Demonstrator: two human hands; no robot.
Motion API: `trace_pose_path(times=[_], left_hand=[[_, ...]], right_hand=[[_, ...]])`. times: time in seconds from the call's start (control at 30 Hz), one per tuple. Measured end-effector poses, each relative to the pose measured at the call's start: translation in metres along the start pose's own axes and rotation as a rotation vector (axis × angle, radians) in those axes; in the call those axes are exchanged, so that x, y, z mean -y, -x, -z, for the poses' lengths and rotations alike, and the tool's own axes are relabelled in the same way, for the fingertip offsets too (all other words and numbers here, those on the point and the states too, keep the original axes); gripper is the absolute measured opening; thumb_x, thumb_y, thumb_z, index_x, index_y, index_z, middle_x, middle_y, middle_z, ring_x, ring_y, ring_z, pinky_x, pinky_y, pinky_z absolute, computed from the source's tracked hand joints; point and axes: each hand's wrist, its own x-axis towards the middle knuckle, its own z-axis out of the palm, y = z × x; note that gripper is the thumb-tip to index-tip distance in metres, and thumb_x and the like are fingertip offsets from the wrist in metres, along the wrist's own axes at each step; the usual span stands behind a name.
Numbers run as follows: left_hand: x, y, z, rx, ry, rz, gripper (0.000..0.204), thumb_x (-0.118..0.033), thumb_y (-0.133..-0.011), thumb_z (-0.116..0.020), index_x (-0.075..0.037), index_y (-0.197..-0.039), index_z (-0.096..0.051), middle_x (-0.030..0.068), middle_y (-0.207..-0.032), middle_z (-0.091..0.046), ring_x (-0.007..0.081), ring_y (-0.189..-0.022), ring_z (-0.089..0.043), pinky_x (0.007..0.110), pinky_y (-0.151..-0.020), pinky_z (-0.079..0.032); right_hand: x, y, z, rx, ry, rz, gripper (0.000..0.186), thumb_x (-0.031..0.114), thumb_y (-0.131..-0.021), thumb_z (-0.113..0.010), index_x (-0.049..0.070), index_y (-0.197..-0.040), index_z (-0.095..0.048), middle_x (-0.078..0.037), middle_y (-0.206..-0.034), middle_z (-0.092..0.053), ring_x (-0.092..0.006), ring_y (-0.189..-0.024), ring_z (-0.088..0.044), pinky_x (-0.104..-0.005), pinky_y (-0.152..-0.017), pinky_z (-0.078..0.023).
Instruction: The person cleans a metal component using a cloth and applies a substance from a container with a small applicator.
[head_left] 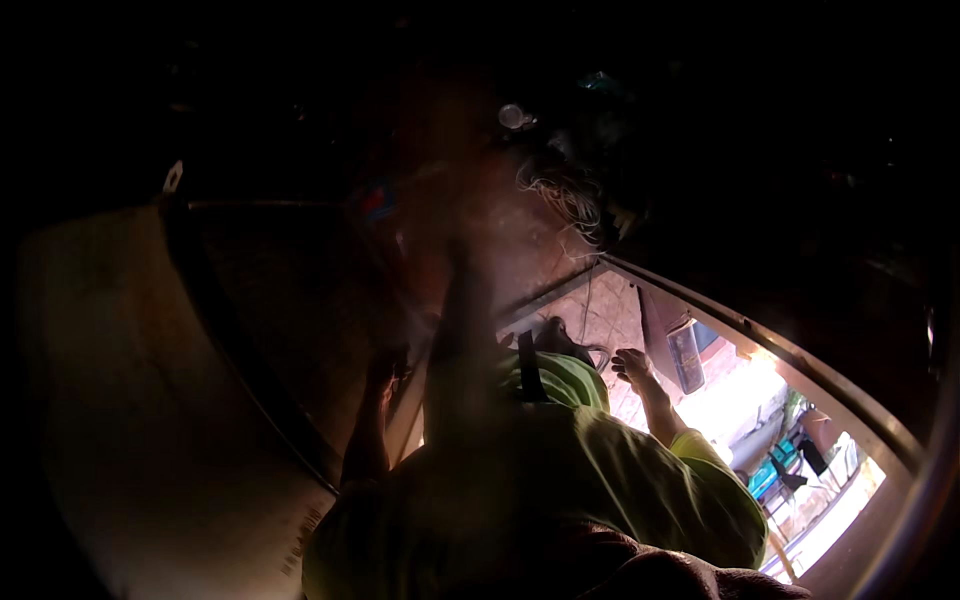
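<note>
Object, dark with a curved loop (566,340), lies just left of the right hand (632,366); right is nearer, left hand (386,372) well apart across the body. Long axis unclear, seems to slant down toward the right hand. Right grip: fingers loosely spread, nothing seen in it. Left grip: in shadow, can't tell if it's wide, narrow or holding anything; nearest thing is the pale straight edge strip (406,415) just beside it. Between hands: green fabric shirt (650,470). Surface past the object: pale pinkish tiled floor (610,310), brightly lit. Room: mostly black. Long metal frame bar (760,335) at right, big pale curved-looking panel (100,400) at left, tangled bundle of thin pale strands (567,198) above the object. Contact with the object: can't tell.
</note>
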Motion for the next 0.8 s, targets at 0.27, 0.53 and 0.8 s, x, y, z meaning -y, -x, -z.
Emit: trace_pose_path(times=[0.27,0.53,0.8], left_hand=[[-0.192,-0.058,0.04,0.047,-0.15,-0.018,0.022,-0.022,-0.096,-0.065,-0.005,-0.11,-0.068,0.0007,-0.071,-0.058,0.0128,-0.059,-0.061,0.028,-0.054,-0.05],[-0.318,-0.143,0.026,0.063,-0.248,0.026,0.021,-0.022,-0.096,-0.065,-0.005,-0.107,-0.068,0.0007,-0.07,-0.057,0.0127,-0.059,-0.06,0.028,-0.053,-0.05],[-0.436,-0.198,-0.009,0.029,-0.283,0.092,0.02,-0.023,-0.096,-0.066,-0.006,-0.105,-0.068,0.0007,-0.069,-0.057,0.0126,-0.058,-0.06,0.029,-0.053,-0.049]], right_hand=[[0.082,0.063,-0.07,0.018,-0.275,-0.145,0.023,0.033,-0.095,-0.065,0.014,-0.109,-0.064,-0.002,-0.09,-0.072,-0.0152,-0.076,-0.068,-0.0327,-0.067,-0.05],[0.181,-0.015,-0.105,0.088,-0.428,-0.115,0.026,0.031,-0.096,-0.064,0.013,-0.114,-0.064,-0.003,-0.095,-0.072,-0.0159,-0.077,-0.068,-0.0318,-0.066,-0.051],[0.385,-0.136,-0.096,0.118,-0.456,0.11,0.016,0.02,-0.095,-0.064,0.012,-0.108,-0.067,-0.004,-0.091,-0.072,-0.0144,-0.074,-0.069,-0.0268,-0.059,-0.05]])
